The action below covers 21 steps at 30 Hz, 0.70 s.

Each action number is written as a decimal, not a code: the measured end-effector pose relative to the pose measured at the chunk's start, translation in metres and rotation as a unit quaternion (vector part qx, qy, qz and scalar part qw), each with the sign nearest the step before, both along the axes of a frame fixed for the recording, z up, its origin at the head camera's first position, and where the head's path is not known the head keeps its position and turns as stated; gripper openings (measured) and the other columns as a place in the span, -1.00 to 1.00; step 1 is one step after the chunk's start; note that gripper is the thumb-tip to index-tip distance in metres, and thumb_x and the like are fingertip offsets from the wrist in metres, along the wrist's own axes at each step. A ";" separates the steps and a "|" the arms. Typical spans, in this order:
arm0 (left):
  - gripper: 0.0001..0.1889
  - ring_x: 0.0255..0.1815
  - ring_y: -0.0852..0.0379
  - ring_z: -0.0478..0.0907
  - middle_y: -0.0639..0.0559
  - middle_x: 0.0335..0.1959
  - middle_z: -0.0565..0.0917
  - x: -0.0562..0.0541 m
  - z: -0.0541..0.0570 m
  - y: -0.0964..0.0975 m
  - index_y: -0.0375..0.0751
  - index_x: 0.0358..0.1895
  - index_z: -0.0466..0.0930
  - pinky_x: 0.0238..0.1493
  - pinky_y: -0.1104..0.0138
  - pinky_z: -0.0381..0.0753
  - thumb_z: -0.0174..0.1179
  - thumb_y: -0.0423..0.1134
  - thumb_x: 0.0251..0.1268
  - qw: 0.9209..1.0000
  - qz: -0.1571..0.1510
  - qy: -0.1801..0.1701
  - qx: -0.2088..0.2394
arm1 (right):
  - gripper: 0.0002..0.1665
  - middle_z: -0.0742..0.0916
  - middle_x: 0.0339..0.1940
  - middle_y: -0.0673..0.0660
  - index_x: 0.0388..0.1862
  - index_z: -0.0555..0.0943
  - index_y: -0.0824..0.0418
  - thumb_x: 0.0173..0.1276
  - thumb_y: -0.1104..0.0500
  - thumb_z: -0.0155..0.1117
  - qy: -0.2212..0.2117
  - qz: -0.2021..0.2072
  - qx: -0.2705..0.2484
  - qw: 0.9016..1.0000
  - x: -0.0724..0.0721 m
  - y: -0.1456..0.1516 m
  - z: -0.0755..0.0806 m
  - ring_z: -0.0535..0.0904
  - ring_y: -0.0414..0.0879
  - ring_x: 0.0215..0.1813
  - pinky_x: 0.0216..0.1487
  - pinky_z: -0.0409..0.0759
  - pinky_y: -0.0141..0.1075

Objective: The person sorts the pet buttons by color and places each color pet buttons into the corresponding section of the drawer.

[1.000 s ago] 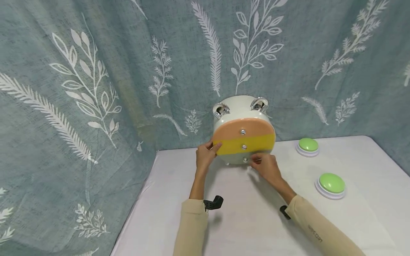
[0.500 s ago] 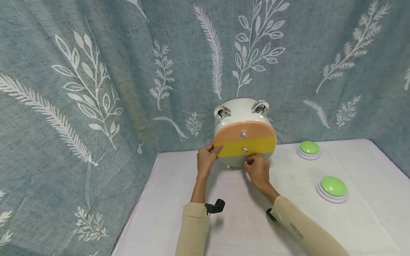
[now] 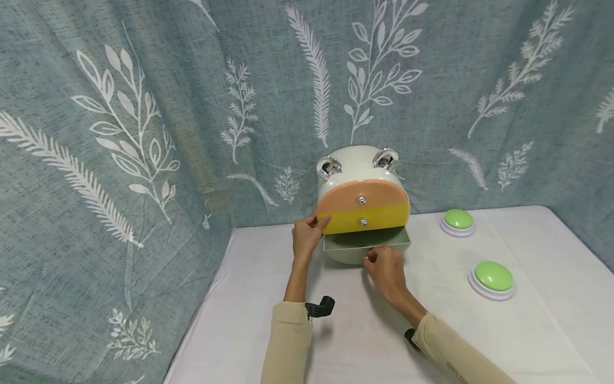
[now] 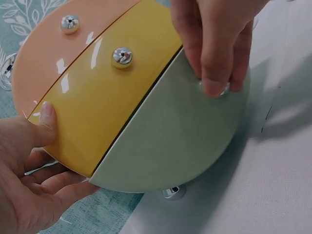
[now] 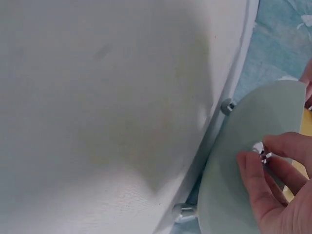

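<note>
A small rounded drawer cabinet point(image 3: 356, 162) with a white body stands against the curtain. Its orange drawer point(image 3: 342, 199) and yellow drawer point(image 3: 341, 222) are closed, each with a silver knob. Below them the pale green drawer point(image 3: 341, 256) is pulled partway out. My right hand point(image 3: 388, 271) pinches the green drawer's silver knob point(image 5: 258, 147) between thumb and fingers. At the cabinet's left side my left hand point(image 3: 305, 238) grips the edge, its thumb on the yellow front and its fingers along the side, as the left wrist view shows.
Two green push buttons, a rear one point(image 3: 458, 219) and a front one point(image 3: 492, 277), sit on white bases to the right. A leaf-patterned curtain point(image 3: 268, 106) hangs behind the white-covered table point(image 3: 355, 330). Two silver rings top the cabinet; short silver feet point(image 4: 174, 192) support it.
My right hand has moved left onto the green drawer's knob, then toward me, pulling the drawer out. My left hand keeps its grip on the cabinet's side.
</note>
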<state>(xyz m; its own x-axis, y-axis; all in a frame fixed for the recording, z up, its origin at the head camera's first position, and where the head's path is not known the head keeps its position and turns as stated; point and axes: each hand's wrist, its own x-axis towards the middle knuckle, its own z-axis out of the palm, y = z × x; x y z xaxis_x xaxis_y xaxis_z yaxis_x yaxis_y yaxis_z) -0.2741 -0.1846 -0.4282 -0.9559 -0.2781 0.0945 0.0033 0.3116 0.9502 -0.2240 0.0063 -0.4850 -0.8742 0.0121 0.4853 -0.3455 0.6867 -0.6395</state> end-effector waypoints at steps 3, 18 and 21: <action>-0.40 -0.14 -0.03 0.79 -0.18 0.26 0.73 0.000 0.000 0.000 -0.18 0.39 0.57 -0.27 0.42 0.65 0.39 0.02 0.40 1.000 -0.002 0.000 0.001 | -0.90 0.79 -0.53 0.15 -0.47 0.83 0.31 0.11 0.31 0.64 0.002 0.001 0.007 1.000 0.009 0.001 0.001 0.68 -0.05 -0.42 -0.36 0.59 -0.26; -0.42 -0.34 0.09 0.66 -0.18 0.13 0.80 0.000 -0.001 0.000 -0.15 0.37 0.60 -0.35 0.46 0.53 0.40 0.03 0.39 1.000 0.008 -0.002 0.003 | -0.86 0.76 -0.59 0.13 -0.56 0.81 0.29 0.02 0.34 0.68 0.049 -0.001 0.058 0.997 0.036 0.005 -0.002 0.66 -0.10 -0.50 -0.45 0.62 -0.27; -0.42 -0.32 0.14 0.66 -0.17 0.14 0.80 0.000 -0.001 0.001 -0.15 0.37 0.60 -0.32 0.45 0.57 0.40 0.04 0.39 1.000 0.010 -0.003 0.002 | -0.85 0.76 -0.59 0.12 -0.57 0.79 0.27 0.00 0.34 0.67 0.062 -0.004 0.065 0.996 0.039 0.005 -0.003 0.66 -0.11 -0.50 -0.45 0.62 -0.26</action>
<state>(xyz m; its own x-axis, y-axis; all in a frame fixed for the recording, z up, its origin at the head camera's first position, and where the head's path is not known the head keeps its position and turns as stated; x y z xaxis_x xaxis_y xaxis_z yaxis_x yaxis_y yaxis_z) -0.2737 -0.1840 -0.4294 -0.9508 -0.2975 0.0865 -0.0095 0.3070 0.9517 -0.1846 0.0116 -0.4882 -0.8078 -0.0513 0.5873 -0.4108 0.7634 -0.4984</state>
